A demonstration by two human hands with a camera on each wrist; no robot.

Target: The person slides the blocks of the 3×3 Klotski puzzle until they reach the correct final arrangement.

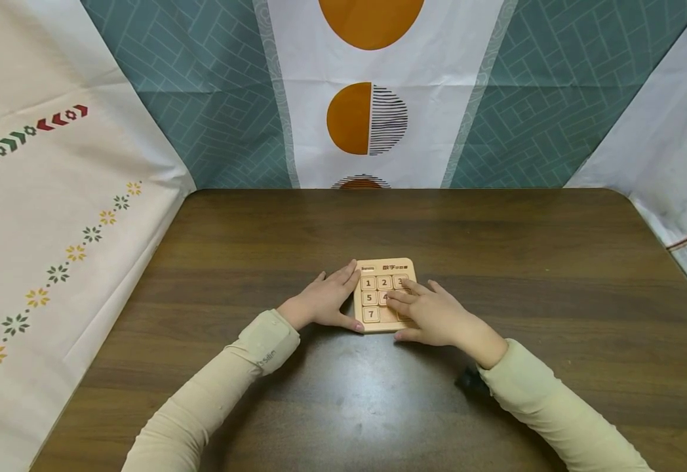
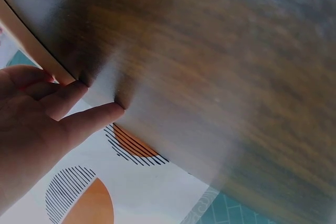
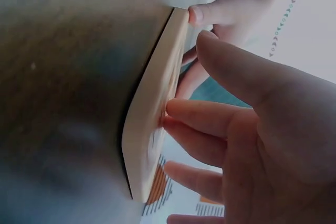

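Note:
A light wooden number slide puzzle point(image 1: 386, 320) lies flat on the table, its tiles 1, 2, 3, 5, 4 and 7 showing at least partly. Right-hand fingers hide the tiles at the right side; bare board shows right of the 7. My left hand point(image 1: 330, 298) lies along the puzzle's left side, fingers extended by the edge and thumb at the near left corner. Over the right part, my right hand point(image 1: 434, 314) touches the tiles with its fingertips, thumb near the front edge. The right wrist view shows two fingertips point(image 3: 174, 107) on the puzzle's top face.
Under the puzzle is a dark brown wooden table point(image 1: 249, 229). A patterned cloth point(image 1: 373, 65) hangs behind its far edge, and a white embroidered cloth point(image 1: 31, 242) borders its left. A small black object point(image 1: 470, 380) shows beneath the right wrist.

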